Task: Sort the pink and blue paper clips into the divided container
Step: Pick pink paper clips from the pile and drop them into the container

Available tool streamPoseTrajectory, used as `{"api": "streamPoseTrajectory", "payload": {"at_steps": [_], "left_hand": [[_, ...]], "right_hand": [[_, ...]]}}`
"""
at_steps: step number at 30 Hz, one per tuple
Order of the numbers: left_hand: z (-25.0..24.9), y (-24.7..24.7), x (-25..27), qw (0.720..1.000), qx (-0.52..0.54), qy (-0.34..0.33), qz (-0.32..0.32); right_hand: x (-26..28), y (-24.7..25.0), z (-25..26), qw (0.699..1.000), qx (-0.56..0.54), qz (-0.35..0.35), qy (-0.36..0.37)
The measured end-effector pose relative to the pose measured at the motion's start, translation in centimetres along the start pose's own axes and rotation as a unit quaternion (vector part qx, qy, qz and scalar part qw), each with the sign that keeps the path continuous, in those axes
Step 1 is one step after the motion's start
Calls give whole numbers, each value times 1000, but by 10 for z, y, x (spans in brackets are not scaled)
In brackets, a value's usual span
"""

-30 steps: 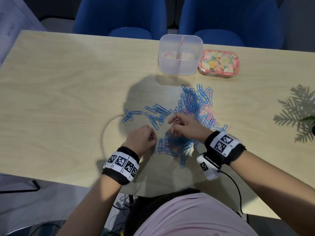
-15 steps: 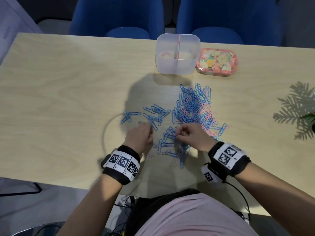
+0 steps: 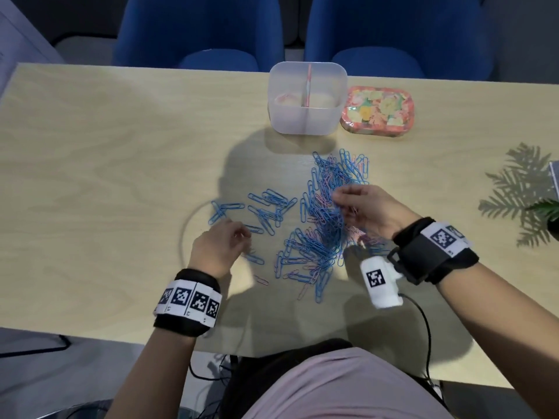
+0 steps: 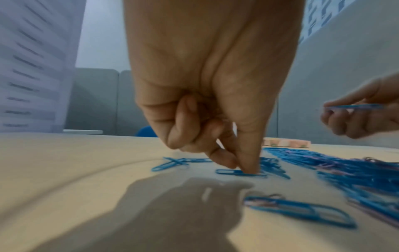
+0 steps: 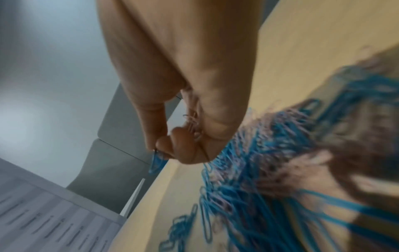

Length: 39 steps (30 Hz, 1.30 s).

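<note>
Sitting mid-table in the head view is a big tangle of paper clips (image 3: 325,225), mostly blue with some pink mixed in, plus a smaller scatter of blue clips (image 3: 269,207) just left of it. The right hand (image 3: 367,208) hovers over the right side of the pile, thumb and forefinger pinching a blue clip (image 5: 157,162); the right wrist view also shows a few pink clips (image 5: 193,126) tucked under its curled fingers. The left hand (image 3: 219,246), lower left of the pile, has its fingers curled in, with thumb and fingertip pressing down on a single blue clip (image 4: 239,172) that lies flat on the table (image 3: 106,176). The divided container (image 3: 307,98) stands at the top centre of the frame, well apart from both hands, with a pink divider and something pinkish inside; hard to make out. A floral tin (image 3: 376,109) sits right beside it.
</note>
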<state>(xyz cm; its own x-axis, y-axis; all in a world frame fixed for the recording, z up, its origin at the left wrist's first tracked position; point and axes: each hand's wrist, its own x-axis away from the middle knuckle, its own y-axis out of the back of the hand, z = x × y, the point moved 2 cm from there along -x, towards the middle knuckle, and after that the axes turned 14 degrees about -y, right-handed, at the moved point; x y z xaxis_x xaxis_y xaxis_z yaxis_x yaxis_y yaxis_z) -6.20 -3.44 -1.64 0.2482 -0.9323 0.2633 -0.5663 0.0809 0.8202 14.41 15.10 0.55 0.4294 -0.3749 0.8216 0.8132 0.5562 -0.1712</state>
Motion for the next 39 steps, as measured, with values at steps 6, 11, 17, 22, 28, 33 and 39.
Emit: {"api": "streamPoseTrajectory", "payload": {"at_steps": [6, 11, 17, 22, 28, 33, 39], "left_hand": [[14, -9, 15, 999, 27, -16, 27], [20, -10, 15, 999, 12, -18, 50], [26, 0, 11, 981, 186, 5, -62], [23, 8, 3, 955, 281, 21, -89], [17, -5, 1, 932, 351, 38, -87], [9, -10, 2, 912, 396, 41, -95], [-14, 7, -8, 866, 475, 56, -145]], "right_hand": [[-3, -20, 20, 986, 161, 40, 24], [-6, -28, 4, 963, 261, 9, 66], [-8, -27, 19, 992, 119, 32, 41], [-12, -43, 75, 988, 137, 23, 59], [-37, -69, 166, 996, 42, -2, 83], [-56, -77, 197, 993, 54, -74, 70], [-46, -91, 181, 943, 225, -130, 209]]}}
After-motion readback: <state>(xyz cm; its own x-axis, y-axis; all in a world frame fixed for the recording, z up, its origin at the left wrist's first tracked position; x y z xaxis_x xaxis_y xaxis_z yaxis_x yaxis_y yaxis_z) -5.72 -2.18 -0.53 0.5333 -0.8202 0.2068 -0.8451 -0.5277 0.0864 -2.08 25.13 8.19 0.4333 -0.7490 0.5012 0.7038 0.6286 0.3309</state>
